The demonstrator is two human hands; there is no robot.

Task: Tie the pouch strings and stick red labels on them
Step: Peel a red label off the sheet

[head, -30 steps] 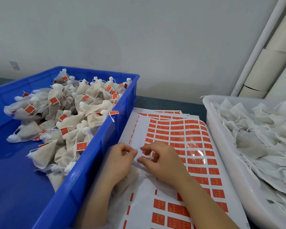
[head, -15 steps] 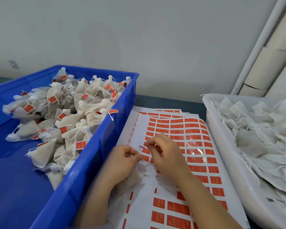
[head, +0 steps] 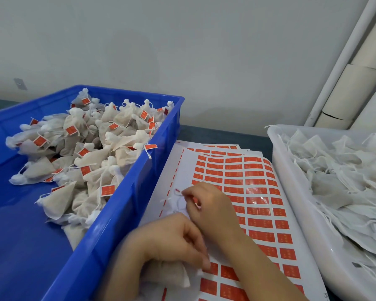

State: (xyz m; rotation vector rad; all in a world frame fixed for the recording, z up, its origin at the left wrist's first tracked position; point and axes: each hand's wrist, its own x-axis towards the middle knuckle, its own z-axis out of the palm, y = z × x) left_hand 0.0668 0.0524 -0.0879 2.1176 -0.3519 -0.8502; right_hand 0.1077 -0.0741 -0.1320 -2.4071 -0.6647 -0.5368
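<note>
Nearest of all, the person's left hand [head: 167, 242] lies low over a sheet of red labels [head: 258, 192], its fingers curled down and holding a small white cloth pouch [head: 165, 275] that bulges out from under the palm; the hand is a little blurred, so the exact grip of the fingertips is hard to make out. Just beyond it, and touching it at the wrist, the right hand [head: 208, 205] rests on the same sheet with thumb and forefinger pinched together on the pouch's thin white string [head: 171, 203], which loops loosely on the paper. A single small red label [head: 178, 190] sits at the tips of those fingers. The sheet lies flat on the desk [head: 215, 133], with more sheets under it, between two containers. To the left stands a blue crate [head: 126, 203] holding a heap of tied pouches [head: 91, 153], each with a red label hanging from its string. To the right a white tray [head: 291, 192] is filled with flat, unlabelled pouches [head: 345, 181] and tangled strings. Behind everything is a plain pale wall [head: 161, 40], and a white pipe [head: 345, 57] runs up at a slant in the far right corner.
</note>
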